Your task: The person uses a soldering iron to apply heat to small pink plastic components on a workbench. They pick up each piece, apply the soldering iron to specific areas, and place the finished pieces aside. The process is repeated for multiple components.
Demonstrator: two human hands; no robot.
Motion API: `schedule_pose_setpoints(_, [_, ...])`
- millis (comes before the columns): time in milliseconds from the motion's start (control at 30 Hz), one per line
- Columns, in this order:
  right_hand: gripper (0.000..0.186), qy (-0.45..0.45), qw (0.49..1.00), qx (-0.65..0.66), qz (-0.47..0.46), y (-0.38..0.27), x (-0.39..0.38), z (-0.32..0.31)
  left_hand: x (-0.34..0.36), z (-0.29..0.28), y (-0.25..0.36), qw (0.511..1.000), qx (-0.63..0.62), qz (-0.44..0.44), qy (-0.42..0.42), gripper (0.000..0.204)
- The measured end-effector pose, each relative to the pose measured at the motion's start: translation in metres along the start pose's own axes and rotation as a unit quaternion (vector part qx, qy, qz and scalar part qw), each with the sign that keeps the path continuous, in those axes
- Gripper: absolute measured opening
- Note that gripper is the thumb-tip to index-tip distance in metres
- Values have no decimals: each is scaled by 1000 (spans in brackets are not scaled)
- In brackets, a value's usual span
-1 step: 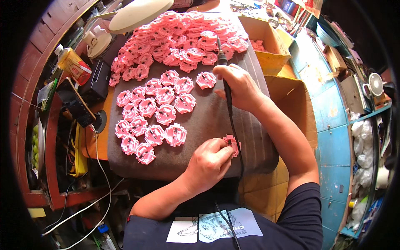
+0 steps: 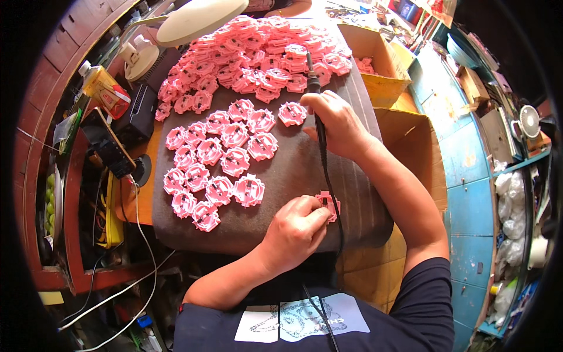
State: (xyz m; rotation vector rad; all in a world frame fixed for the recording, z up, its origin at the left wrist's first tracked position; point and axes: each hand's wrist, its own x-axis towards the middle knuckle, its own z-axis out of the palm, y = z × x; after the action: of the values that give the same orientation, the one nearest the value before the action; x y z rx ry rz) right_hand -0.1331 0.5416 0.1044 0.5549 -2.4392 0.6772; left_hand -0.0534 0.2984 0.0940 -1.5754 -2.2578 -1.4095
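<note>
My right hand (image 2: 337, 126) is closed around a black corded soldering iron (image 2: 314, 84). Its thin metal end points away from me, just in front of a heap of pink plastic parts (image 2: 258, 58). Near the front edge of the dark mat (image 2: 287, 170), my left hand (image 2: 295, 227) pinches one pink part (image 2: 331, 206), which is partly hidden by the fingers. Several more pink parts with dark pieces in their middles lie in loose rows to the left, such as the nearest pink part (image 2: 205, 216). A single pink part (image 2: 291, 114) lies just left of the right hand.
The iron's cable (image 2: 334, 217) hangs past the left hand to my lap. A round white lamp (image 2: 199, 20) overhangs the heap. Cardboard boxes (image 2: 410, 138) stand along the right side. At left are a bottle (image 2: 105, 91) and a phone on a stand (image 2: 105, 141).
</note>
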Motion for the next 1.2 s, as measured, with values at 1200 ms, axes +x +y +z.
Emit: schedule_pose_setpoints(1200, [47, 176, 973, -1, 147, -149, -164, -21, 47, 18, -25, 997, 41, -42, 59, 12])
